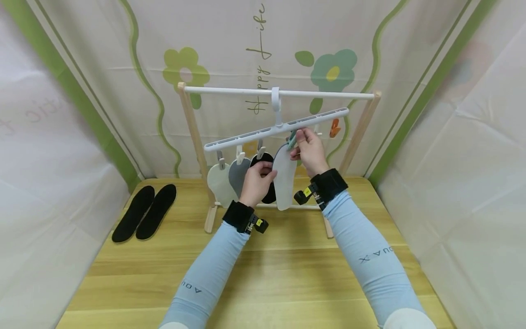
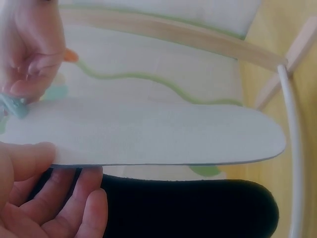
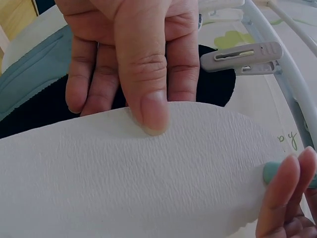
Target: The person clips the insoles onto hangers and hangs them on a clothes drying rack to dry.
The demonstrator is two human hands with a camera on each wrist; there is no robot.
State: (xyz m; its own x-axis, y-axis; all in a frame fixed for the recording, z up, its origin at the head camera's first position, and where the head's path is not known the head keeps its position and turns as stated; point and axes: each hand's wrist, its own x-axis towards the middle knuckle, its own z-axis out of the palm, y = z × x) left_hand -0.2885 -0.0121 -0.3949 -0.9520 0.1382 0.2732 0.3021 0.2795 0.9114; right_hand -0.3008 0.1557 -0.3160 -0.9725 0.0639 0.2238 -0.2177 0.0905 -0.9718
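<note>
My left hand (image 1: 255,186) pinches the long edge of a white insole (image 1: 284,180), thumb on its white face and fingers behind. At the insole's upper end, my right hand (image 1: 311,153) grips a green clip (image 1: 292,139) that hangs from a white clip hanger (image 1: 246,139). In the right wrist view, the green clip (image 3: 271,172) overlaps the insole's edge. Left of it hang a black insole (image 1: 269,196), a grey insole (image 1: 236,176) and a pale insole (image 1: 219,187), each in a clip. The hanger tilts, its left end lower.
The hanger's hook (image 1: 276,100) sits over the white bar (image 1: 230,91) of a wooden-legged rack. An orange clip (image 1: 334,129) hangs near the hanger's right end. Two black insoles (image 1: 133,214) lie side by side at the left of the wooden table (image 1: 263,283).
</note>
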